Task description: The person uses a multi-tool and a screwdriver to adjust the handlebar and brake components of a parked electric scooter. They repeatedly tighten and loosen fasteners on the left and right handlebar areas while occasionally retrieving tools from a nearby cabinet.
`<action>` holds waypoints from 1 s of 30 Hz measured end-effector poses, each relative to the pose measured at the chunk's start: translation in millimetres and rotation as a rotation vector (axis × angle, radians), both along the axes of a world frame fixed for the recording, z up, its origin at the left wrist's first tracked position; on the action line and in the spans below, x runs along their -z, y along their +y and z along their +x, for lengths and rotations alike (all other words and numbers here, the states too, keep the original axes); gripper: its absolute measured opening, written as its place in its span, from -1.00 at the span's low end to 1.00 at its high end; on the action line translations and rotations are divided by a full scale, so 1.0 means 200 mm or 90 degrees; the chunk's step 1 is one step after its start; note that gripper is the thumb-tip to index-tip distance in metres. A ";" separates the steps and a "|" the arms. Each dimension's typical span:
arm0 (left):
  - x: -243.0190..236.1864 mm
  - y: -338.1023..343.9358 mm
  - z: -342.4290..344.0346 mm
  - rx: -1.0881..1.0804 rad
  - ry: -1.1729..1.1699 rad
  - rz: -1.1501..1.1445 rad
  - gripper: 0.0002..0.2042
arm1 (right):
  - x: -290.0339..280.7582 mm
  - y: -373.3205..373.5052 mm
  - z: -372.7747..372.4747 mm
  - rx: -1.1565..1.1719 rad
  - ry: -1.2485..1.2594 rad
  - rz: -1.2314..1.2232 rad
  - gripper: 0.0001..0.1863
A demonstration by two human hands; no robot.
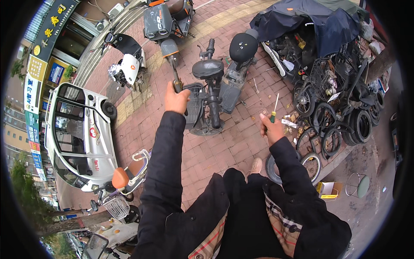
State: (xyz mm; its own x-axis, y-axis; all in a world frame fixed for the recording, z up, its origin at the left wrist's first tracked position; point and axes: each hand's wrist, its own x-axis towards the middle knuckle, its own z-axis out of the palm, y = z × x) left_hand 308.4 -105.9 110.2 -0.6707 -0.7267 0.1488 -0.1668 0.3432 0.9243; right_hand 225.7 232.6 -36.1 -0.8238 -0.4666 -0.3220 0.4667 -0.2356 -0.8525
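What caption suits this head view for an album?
Left hand grips a scooter's handlebar; right hand holds a screwdriver beside stacked tyres.

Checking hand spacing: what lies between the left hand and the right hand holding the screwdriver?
In the head view, a dark scooter stands between left hand and right hand with screwdriver.

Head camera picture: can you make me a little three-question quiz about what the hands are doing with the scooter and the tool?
1. True or false: the right hand holds a screwdriver with its shaft pointing up.
2. What does the left hand grip? A) a tyre B) the handlebar grip of the dark scooter C) a cardboard box
3. Fill in: the pile of tyres lies on the person's ____ side.

Key
1. True; the fingers wrap its handle.
2. B
3. right
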 end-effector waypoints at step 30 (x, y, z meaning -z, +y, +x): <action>0.98 -0.69 -0.36 0.004 -0.063 0.551 -0.44 | -0.33 -1.46 -0.81 -0.272 0.592 0.365 -0.45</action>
